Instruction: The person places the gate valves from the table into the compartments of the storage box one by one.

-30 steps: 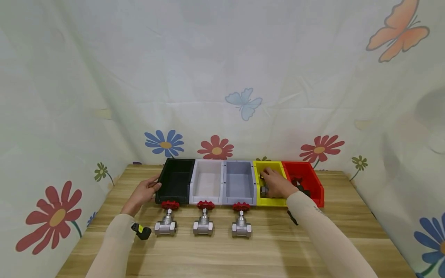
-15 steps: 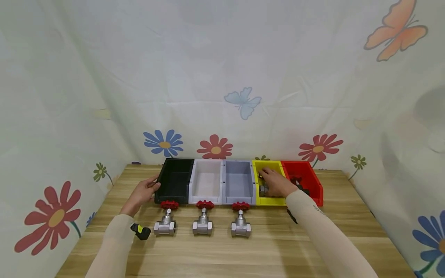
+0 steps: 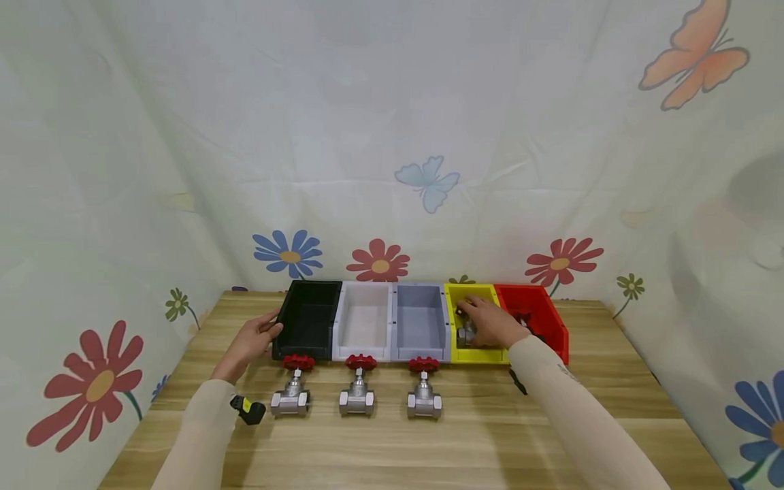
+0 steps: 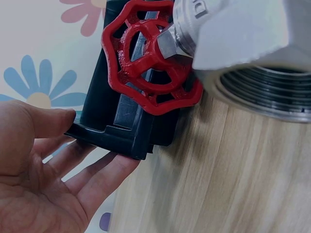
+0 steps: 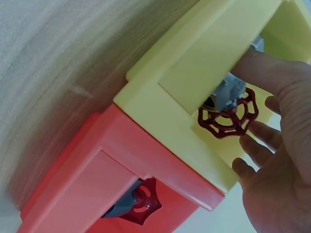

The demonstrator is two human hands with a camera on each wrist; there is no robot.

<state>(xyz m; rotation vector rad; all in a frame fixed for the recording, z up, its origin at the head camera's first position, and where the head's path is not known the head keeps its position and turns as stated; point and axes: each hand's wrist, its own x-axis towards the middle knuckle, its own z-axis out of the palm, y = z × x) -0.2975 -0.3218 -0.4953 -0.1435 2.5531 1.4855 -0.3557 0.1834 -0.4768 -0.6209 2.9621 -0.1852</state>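
Observation:
My left hand [image 3: 248, 345] holds the left side wall of the black bin [image 4: 116, 138], thumb on the rim and fingers underneath. Inside the yellow bin [image 5: 194, 63], my right hand [image 3: 490, 324] grips a gate valve [image 5: 227, 94]. Its thumb lies along the metal body, while the fingertips are by the red handwheel; the hand partly hides the valve in the head view. Three more gate valves stand on the table before the bins: one at left [image 3: 291, 395], one in the middle [image 3: 357, 395], one at right [image 3: 424, 398], red handwheels toward the bins.
A white bin [image 3: 365, 327] and a grey bin [image 3: 420, 323] sit between the black and yellow ones. The red bin [image 3: 554, 327] at the right end holds valves with dark red handwheels. A flowered curtain hangs behind the wooden table [image 3: 367, 456].
My right hand and forearm have shifted very slightly inside the yellow bin, showing a little more of the valve's metal body. The left hand stays on the black bin.

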